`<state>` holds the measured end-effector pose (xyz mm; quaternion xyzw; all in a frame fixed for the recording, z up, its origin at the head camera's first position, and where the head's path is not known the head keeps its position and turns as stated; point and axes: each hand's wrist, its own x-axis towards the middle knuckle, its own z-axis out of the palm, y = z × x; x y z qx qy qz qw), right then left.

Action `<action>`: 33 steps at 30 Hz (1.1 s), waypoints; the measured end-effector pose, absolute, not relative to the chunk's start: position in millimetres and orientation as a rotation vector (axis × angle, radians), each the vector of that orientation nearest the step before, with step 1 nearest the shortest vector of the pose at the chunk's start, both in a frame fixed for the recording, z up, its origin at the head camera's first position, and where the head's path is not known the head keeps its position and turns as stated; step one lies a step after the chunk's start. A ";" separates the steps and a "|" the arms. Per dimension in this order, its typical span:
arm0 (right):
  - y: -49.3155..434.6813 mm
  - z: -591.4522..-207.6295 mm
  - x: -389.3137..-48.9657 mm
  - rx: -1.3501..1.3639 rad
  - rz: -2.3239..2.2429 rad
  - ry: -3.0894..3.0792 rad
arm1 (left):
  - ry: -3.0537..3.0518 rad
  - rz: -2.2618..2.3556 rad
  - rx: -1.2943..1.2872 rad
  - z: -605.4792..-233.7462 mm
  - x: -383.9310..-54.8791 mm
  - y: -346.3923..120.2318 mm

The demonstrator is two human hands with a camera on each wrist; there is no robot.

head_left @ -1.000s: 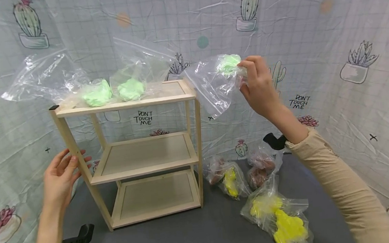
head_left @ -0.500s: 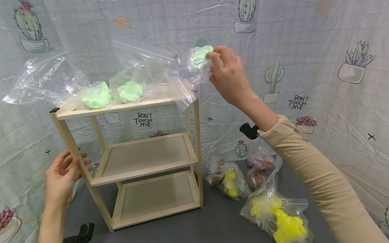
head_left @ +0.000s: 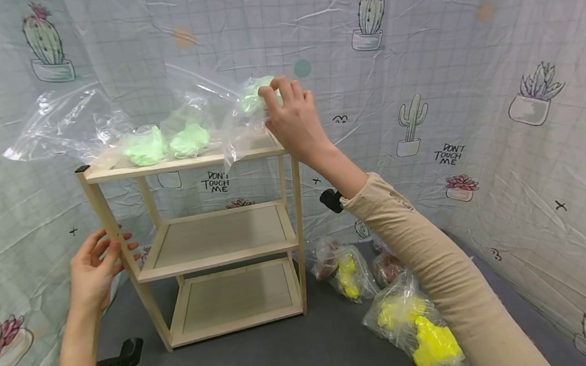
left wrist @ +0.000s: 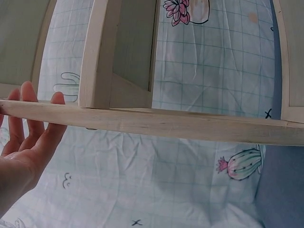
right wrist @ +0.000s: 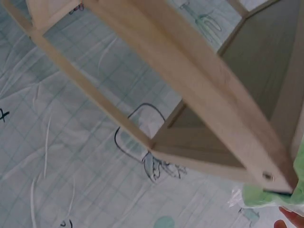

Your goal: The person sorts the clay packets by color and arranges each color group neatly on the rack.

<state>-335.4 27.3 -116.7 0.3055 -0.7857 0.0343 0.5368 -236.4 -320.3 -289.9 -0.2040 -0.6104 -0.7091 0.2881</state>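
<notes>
A light wooden three-tier shelf [head_left: 219,265] stands on the dark table. My left hand [head_left: 91,270] holds its left front post, thumb in front and fingers behind; the left wrist view shows these fingers [left wrist: 32,133] across the post [left wrist: 180,124]. My right hand [head_left: 295,119] pinches a clear zip bag with a light green lump [head_left: 253,98] above the right end of the top shelf. The bag's loose end hangs toward the shelf. Two similar bags with green lumps, one left [head_left: 146,148] and one middle [head_left: 190,139], lie on the top tier. The right wrist view shows fingertips [right wrist: 292,219] by green material [right wrist: 259,195].
Right of the shelf, bags with yellow lumps [head_left: 435,345] and reddish-brown lumps [head_left: 388,267] lie on the dark table [head_left: 266,359]. My right forearm partly covers them. A cactus-print sheet [head_left: 432,37] hangs around the table.
My right hand has carried the green-lump bag leftward, from beside the shelf to above its top tier. The middle bag has shifted slightly left. My left hand keeps its place on the post.
</notes>
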 end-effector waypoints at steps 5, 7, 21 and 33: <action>20.0 -125.8 -332.7 0.744 0.047 -1.923 | -1.628 -1.892 -0.540 -290.2 -236.7 -319.3; 19.4 -130.1 -332.9 0.750 0.042 -1.942 | -1.632 -1.889 -0.534 -290.2 -236.7 -319.2; 29.9 -150.4 -333.2 0.877 0.058 -1.993 | -1.631 -1.900 -0.516 -291.0 -236.9 -320.3; 43.4 -158.5 -331.5 1.009 0.093 -2.008 | -1.593 -1.924 -0.552 -291.9 -236.6 -318.3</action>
